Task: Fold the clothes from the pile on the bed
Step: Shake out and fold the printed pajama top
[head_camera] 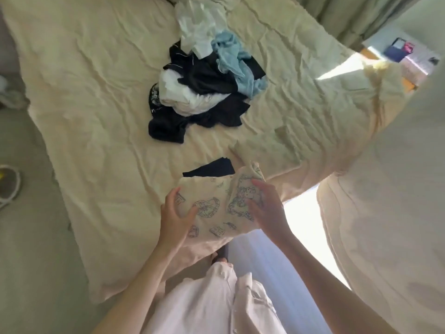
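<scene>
A cream garment with blue line drawings (216, 208) lies folded at the near edge of the bed (96, 116). My left hand (174, 213) grips its left side, thumb on top of the cloth. My right hand (265, 208) rests on its right side with fingers spread over the print. Behind it a dark folded piece (212, 168) lies flat on the sheet. Further back the pile of clothes (204, 88) holds dark, white and light blue garments in a heap.
The bed's cream sheet is wrinkled all over. A second cream bedding mass (385, 213) rises at the right. A shoe (7, 184) lies on the floor at the left. A green curtain (349, 15) hangs at the back right. Sunlight falls on the floor by my legs.
</scene>
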### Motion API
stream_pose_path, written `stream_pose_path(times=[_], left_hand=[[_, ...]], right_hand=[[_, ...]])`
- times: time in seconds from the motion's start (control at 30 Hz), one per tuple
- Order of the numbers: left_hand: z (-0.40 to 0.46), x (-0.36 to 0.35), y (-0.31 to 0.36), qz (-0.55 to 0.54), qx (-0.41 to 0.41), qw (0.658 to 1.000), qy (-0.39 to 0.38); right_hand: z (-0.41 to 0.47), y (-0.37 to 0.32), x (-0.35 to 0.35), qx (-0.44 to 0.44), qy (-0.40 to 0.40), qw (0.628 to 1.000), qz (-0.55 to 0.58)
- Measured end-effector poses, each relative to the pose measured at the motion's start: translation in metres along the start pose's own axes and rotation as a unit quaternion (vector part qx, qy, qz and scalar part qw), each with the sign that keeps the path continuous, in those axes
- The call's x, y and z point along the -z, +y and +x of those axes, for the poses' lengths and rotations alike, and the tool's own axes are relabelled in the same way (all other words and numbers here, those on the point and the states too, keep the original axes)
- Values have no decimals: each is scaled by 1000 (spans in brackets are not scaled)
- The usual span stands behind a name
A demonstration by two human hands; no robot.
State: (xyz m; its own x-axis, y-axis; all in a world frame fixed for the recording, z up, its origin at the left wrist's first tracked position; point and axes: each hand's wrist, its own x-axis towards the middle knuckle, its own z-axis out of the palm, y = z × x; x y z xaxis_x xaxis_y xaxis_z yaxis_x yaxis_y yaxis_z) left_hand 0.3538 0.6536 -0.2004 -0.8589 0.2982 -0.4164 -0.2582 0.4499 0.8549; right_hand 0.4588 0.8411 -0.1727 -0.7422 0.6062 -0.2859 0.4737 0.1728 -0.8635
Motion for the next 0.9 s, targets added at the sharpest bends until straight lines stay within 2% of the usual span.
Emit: stream_pose_path(times=[0.3,0.43,0.53,0.73,0.8,0.9], left_hand=[[97,-40,-38,-47,17,993,111],[134,-67,-77,-4,46,988,146],[150,-79,-100,21,84,986,142],[134,-75,-92,146,114,977,103],[124,-70,-75,213,128,964,95],[103,-59,-34,316,96,939,99]], right_hand=[[140,47,-34,34,-57,997,-38],[190,93,-53,39,-83,992,-89],[210,118,-60,24,-117,983,-140],[203,115,-54,29,-181,959,-214],[198,100,-41,28,-202,947,-249],[182,64,-17,74,-228,924,-298]])
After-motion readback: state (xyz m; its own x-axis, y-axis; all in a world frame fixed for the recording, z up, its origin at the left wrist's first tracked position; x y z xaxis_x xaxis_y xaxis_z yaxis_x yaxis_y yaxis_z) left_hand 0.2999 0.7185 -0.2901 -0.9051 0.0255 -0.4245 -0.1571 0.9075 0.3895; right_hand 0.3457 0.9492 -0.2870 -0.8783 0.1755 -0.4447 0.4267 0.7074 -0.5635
